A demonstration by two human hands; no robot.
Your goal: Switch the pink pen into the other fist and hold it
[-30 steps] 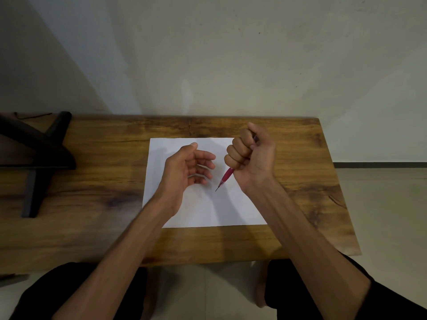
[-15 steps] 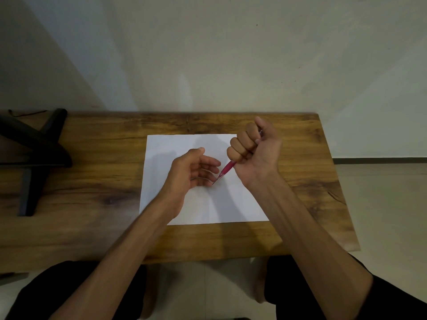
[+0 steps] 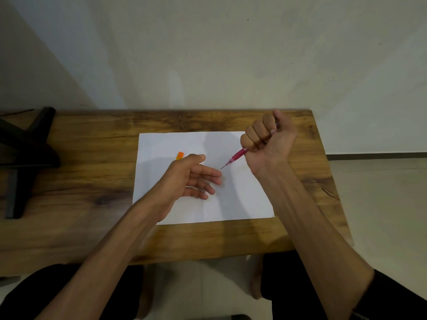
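Observation:
My right hand (image 3: 269, 139) grips a pink pen (image 3: 235, 157) in a fist, thumb on its top end, the thin tip pointing down-left toward my left fingers. My left hand (image 3: 193, 177) hovers over a white sheet of paper (image 3: 242, 199) with its fingers spread and relaxed, holding nothing. The pen tip ends just beside the left index fingertip. A small orange piece (image 3: 180, 155) lies on the paper just behind my left thumb.
The paper lies on a wooden table (image 3: 80, 181) set against a pale wall. A black stand (image 3: 25, 155) occupies the table's left end. Tiled floor (image 3: 381, 192) shows to the right, and my knees sit below the front edge.
My left hand has opened and moved down, uncovering the orange piece. My right hand with the pen has shifted up and to the right.

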